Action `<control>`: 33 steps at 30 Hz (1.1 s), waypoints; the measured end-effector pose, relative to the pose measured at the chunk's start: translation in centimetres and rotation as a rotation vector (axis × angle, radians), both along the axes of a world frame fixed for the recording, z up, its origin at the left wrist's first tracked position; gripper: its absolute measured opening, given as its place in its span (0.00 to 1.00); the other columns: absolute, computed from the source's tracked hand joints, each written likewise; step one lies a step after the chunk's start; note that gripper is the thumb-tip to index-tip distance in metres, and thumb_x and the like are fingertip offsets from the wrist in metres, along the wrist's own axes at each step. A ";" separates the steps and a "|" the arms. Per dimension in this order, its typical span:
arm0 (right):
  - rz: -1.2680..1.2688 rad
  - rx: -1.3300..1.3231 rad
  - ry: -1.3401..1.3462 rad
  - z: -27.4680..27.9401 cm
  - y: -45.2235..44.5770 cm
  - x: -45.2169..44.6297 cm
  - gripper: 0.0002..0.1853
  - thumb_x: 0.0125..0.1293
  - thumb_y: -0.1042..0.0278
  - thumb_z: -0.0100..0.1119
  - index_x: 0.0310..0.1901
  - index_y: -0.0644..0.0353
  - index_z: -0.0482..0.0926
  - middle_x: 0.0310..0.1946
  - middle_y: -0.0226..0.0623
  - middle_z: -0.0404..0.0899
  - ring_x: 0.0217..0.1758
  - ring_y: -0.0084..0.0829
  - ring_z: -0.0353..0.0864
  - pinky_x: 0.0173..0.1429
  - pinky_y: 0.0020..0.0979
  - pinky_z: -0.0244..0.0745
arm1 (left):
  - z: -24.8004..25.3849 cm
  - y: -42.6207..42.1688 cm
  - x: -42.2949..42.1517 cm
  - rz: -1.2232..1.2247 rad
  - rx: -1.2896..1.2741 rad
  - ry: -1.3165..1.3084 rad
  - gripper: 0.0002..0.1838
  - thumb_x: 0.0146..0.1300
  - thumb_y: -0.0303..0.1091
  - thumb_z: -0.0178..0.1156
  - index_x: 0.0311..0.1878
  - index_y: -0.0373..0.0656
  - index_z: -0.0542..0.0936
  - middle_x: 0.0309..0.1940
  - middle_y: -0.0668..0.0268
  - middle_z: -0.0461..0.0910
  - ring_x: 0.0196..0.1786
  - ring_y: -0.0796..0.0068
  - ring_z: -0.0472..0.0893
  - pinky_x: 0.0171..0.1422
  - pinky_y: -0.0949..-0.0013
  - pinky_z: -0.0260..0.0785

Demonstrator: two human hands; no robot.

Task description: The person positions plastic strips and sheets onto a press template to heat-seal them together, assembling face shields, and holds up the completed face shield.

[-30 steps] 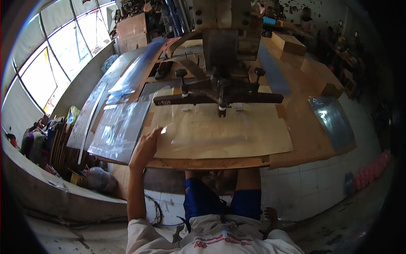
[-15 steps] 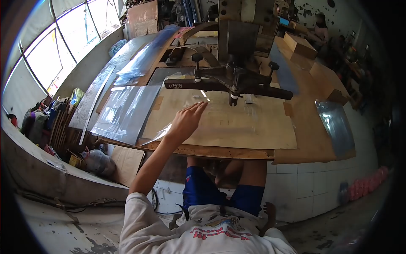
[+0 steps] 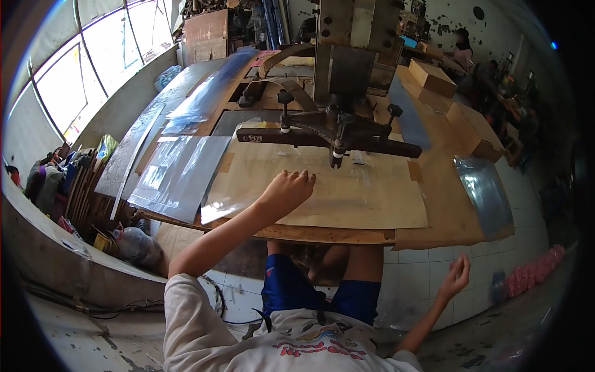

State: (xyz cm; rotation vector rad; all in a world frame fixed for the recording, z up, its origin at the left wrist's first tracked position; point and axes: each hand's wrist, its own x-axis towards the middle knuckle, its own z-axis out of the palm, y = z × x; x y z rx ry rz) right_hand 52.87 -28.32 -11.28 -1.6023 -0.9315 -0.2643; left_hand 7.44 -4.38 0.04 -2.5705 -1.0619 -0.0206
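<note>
Left hand (image 3: pixel 288 192), fingers bent down, is over the pale board (image 3: pixel 372 208) on the table (image 3: pixel 347 236); from my remote view I cannot tell whether it grips the clear film (image 3: pixel 224 199) at the board's near left. Right hand (image 3: pixel 457 276) is off the table's near right edge, fingers curled, contents unclear. Far of the left hand hangs a dark bar (image 3: pixel 266 136); clear sheets (image 3: pixel 176 177) lie left.

I'm in a workshop: a metal press (image 3: pixel 347 68) looms ahead of my left hand (image 3: pixel 289 193), clear plastic sheets (image 3: pixel 176 177) lie left of it, cardboard boxes (image 3: pixel 472 131) beyond my right hand (image 3: pixel 455 276).
</note>
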 end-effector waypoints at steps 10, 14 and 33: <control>0.781 -0.101 -0.725 13.6 16.7 -19.7 0.13 0.66 0.71 0.64 0.52 0.58 0.84 0.37 0.37 0.82 0.36 0.37 0.84 0.41 0.38 0.82 | -1.4 -0.9 2.2 -0.052 0.136 -0.097 0.25 0.63 0.31 0.60 0.63 0.36 0.74 0.47 0.65 0.86 0.41 0.71 0.89 0.45 0.67 0.78; 0.837 -0.203 -0.932 11.9 19.9 -21.5 0.11 0.66 0.66 0.65 0.48 0.57 0.84 0.38 0.34 0.82 0.39 0.35 0.85 0.43 0.37 0.83 | -1.8 -1.7 3.0 -0.139 0.200 -0.197 0.18 0.62 0.31 0.60 0.56 0.41 0.76 0.38 0.68 0.84 0.38 0.72 0.88 0.41 0.69 0.78; 0.662 -0.196 -1.114 7.8 27.1 -15.7 0.15 0.60 0.67 0.64 0.49 0.55 0.85 0.43 0.29 0.84 0.48 0.32 0.83 0.46 0.35 0.84 | -1.5 0.7 -7.9 0.000 0.022 -0.361 0.23 0.64 0.25 0.55 0.63 0.38 0.78 0.61 0.53 0.81 0.63 0.56 0.82 0.69 0.57 0.74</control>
